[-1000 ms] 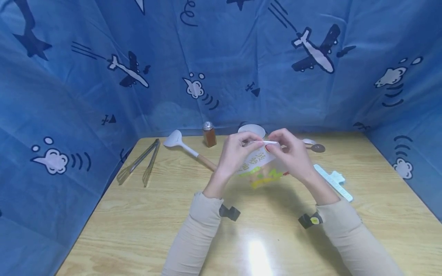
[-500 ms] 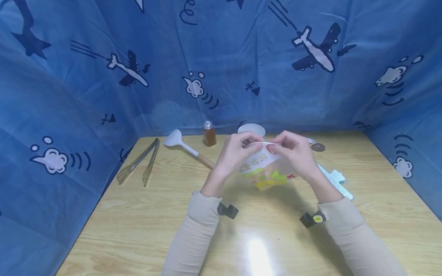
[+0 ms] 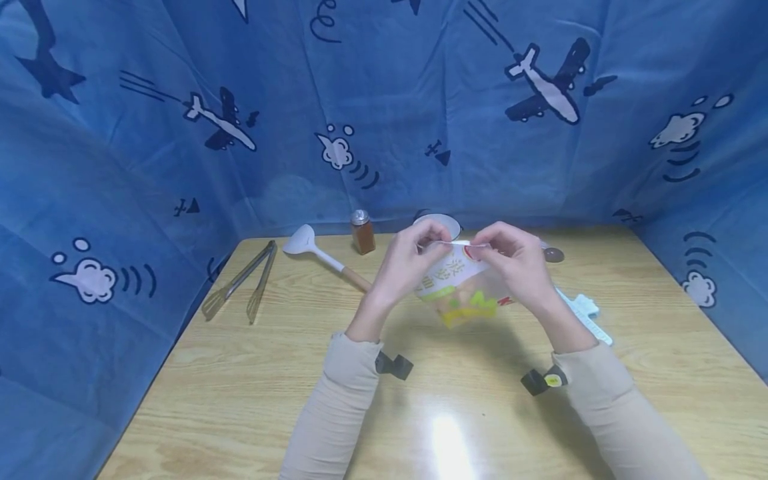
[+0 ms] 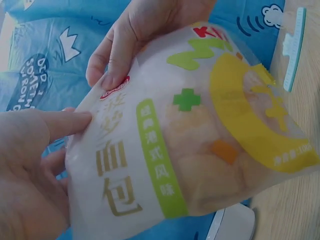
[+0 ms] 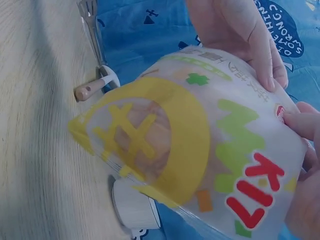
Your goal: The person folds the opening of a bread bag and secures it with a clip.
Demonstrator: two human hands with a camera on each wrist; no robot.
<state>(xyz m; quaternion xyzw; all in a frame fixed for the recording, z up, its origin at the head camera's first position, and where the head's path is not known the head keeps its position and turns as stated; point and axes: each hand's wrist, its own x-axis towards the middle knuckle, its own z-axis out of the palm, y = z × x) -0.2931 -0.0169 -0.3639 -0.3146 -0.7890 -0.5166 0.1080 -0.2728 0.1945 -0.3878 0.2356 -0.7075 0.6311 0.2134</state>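
Note:
A clear plastic bread bag [image 3: 461, 303] with yellow, green and red print hangs between both hands, its top edge uppermost. Pale buns show through the plastic in the left wrist view. The left hand [image 3: 407, 263] pinches the top edge on one side, thumb and curled fingers on the film. On the other side, the right hand [image 3: 517, 265] pinches the same edge, a short gap from the left. Up close, the left hand [image 4: 30, 167] has its thumb flat on the white film, and the right hand [image 5: 305, 160] grips near the small red logo. No opening in the bag can be made out.
On the wooden table [image 3: 240, 400] lie metal tongs [image 3: 240, 283] and a white turner [image 3: 324, 257] with a wooden handle. A brown-filled shaker [image 3: 363, 233] and white bowl [image 3: 441, 225] stand behind. A light-blue bag clip [image 3: 585, 310] and a brown spoon [image 3: 553, 255] lie right, partly behind the right arm.
The right hand has shifted slightly right, widening the gap between the hands. The bag's top edge is drawn out straighter, and both hands still hold it.

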